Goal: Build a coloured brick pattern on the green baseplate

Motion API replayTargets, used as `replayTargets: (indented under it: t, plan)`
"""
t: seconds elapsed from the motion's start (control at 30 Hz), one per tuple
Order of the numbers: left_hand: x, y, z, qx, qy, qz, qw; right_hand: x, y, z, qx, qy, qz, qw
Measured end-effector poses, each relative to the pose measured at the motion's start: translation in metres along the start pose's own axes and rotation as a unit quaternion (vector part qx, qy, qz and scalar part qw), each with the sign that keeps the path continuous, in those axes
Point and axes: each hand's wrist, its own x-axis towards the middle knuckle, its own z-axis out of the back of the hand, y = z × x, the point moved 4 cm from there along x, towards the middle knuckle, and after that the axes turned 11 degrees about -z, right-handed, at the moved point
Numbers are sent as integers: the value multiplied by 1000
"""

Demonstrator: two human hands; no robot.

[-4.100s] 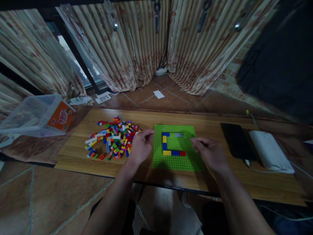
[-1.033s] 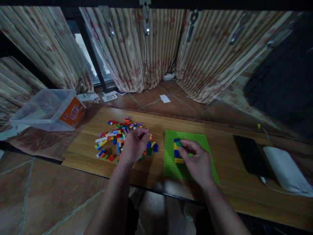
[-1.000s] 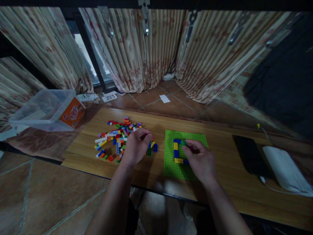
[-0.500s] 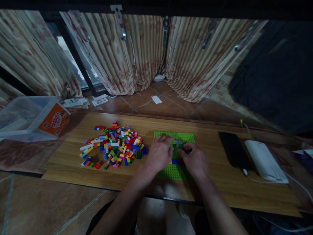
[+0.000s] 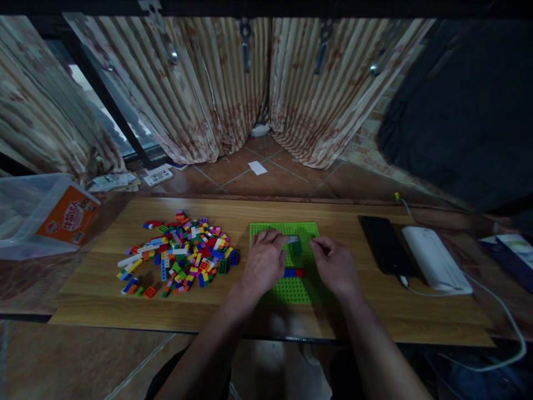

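A green baseplate point(image 5: 291, 290) lies on the wooden table point(image 5: 375, 311) in front of me. My left hand point(image 5: 263, 261) rests on the plate's left half with its fingers stretched forward, covering part of the bricks set there. My right hand point(image 5: 333, 264) sits on the plate's right half with fingers curled under; anything inside them is hidden. Between the hands a grey brick point(image 5: 293, 240) and a dark green brick point(image 5: 296, 249) show on the plate. A blue and red row point(image 5: 293, 273) lies nearer to me. A heap of loose coloured bricks point(image 5: 179, 258) lies to the left.
A clear plastic box with an orange label point(image 5: 54, 216) stands at far left. A black phone point(image 5: 385, 244) and a white device point(image 5: 433, 258) with a cable point(image 5: 506, 328) lie at right. Curtains hang behind the table; papers lie on the tiled floor.
My left hand left the brick heap and came onto the baseplate. Both hands closed around the dark green brick, then drew slightly apart so that it shows between them. The view shifted right.
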Motion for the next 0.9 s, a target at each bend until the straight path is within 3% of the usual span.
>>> replayTargets:
  t: [0.27,0.6,0.9]
  plan:
    - [8,-7,-2,25,-28,36,999,2,-1,-4,-25,51,6,998]
    - [11,-8,-6,25,-31,44,998,5,8,-11,-52,61,21,997]
    - [14,-5,-8,7,-34,66,997,8,8,-15,-70,32,6,997]
